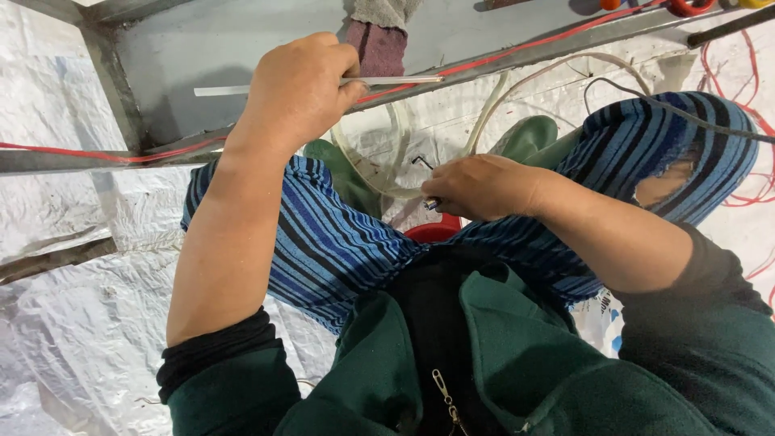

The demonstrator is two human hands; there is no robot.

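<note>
My left hand (299,85) is closed around a thin flat whitish strip (395,80) and holds it level over a grey metal frame (113,81). The strip sticks out on both sides of the fist. Lower and to the right, my right hand (484,187) is closed on a small dark tool or tip (433,203) where a loop of clear plastic tubing (379,182) ends. I am seated, with blue striped trousers (323,234) and green boots (529,136) below my hands.
A red wire (97,151) runs along the metal frame bar. More red wires (731,77) and a black cable (646,89) lie at the right. A red round object (432,232) sits between my knees. White plastic sheeting (56,307) covers the ground.
</note>
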